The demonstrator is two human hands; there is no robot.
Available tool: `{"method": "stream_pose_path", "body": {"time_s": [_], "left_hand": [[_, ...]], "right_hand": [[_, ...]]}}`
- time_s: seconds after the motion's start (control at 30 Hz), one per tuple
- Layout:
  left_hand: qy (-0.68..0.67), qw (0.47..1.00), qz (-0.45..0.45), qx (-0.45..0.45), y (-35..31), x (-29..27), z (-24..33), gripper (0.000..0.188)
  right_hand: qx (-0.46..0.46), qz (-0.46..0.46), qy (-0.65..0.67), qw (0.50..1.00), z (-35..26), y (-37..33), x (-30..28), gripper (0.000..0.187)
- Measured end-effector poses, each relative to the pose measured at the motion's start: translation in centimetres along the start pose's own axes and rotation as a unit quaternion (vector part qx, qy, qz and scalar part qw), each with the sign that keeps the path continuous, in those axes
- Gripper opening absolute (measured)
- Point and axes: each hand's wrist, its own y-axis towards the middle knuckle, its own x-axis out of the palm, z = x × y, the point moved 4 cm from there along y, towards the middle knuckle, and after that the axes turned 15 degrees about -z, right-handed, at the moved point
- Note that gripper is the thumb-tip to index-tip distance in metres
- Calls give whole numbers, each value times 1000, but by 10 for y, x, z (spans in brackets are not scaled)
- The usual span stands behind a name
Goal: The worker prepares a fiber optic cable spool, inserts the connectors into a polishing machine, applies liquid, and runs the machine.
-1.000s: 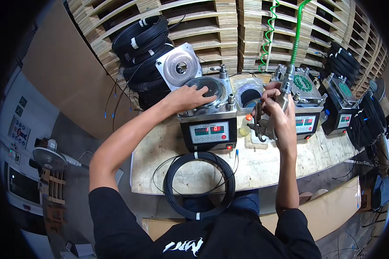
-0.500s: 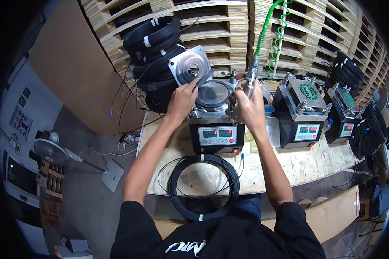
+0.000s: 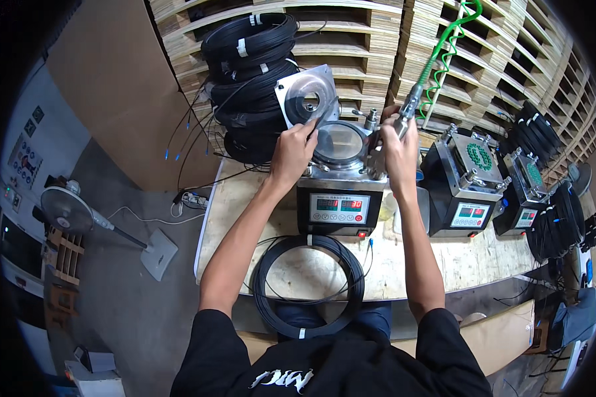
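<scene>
My left hand (image 3: 293, 153), closed, pinches the edge of a dark, thin, flat piece (image 3: 326, 114) beside the round plate of a polishing machine (image 3: 340, 210). That round plate (image 3: 338, 143) is dark-rimmed with a glossy grey face. In my right hand (image 3: 398, 149), fingers wrapped round it, is a metal air blow gun (image 3: 405, 123) joined to a green air hose (image 3: 432, 63). Its nozzle end is hard to make out beside the plate. Behind my left hand a square metal plate with a round centre (image 3: 287, 99) leans on stacked cable coils (image 3: 248, 99).
A black cable coil (image 3: 263, 301) lies at the table's front edge, partly over my lap. Two similar machines (image 3: 467, 178) (image 3: 524, 188) with green-ringed tops stand to the right. Wooden pallets (image 3: 341, 43) rise behind the table. A fan (image 3: 68, 208) stands at left.
The whole view has shifted a little. Both hands keep their hold beside the round plate, and the reading on the near machine's display has changed.
</scene>
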Motion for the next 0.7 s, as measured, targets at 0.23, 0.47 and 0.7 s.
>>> {"method": "stream_pose_path", "body": {"time_s": [0.23,0.47,0.7], "left_hand": [[-39,999,32,4,3,-6,-9,29],[-52,996,-11,-66,4,-8,-17,30],[-68,998,15,7,5,-5,-25,30]], "right_hand": [[-12,20,-144,989,-6,-1,-29,21],[-106,-22,1,994,-28,27,0,19],[-118,20,63,991,-13,22,7,18]]}}
